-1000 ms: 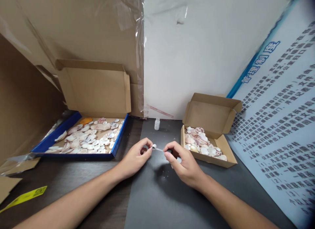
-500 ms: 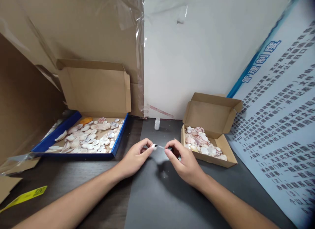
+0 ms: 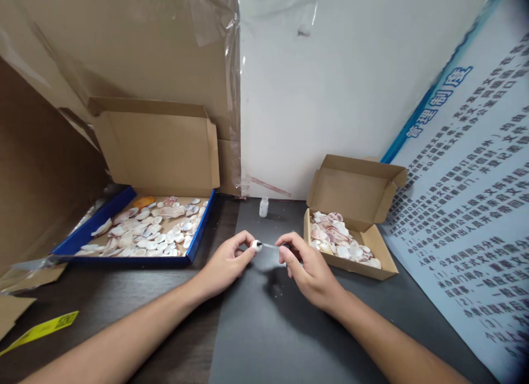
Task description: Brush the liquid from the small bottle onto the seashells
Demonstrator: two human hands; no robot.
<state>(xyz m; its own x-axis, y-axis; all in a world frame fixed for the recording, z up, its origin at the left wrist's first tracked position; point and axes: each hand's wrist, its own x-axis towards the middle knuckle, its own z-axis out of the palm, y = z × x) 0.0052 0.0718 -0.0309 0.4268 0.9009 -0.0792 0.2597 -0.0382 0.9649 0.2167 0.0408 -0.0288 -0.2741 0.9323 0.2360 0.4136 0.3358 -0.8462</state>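
Observation:
Between thumb and fingertips, my left hand pinches a small white shell. My right hand grips the dark cap of a thin brush, whose dark tip touches the shell. Behind the hands a small clear bottle with whitish contents stands upright on the dark grey mat. Both hands are just above the mat, and the right fingers partly hide the cap.
An open blue-sided box full of shells lies at the left. At the right, a smaller open cardboard box holds more shells. A yellow strip is at lower left. Printed sheet at the right; white panel behind.
My right hand has shifted slightly and its fingers have turned around the cap. The shell between my left fingertips has tilted a little, with the brush tip still at it.

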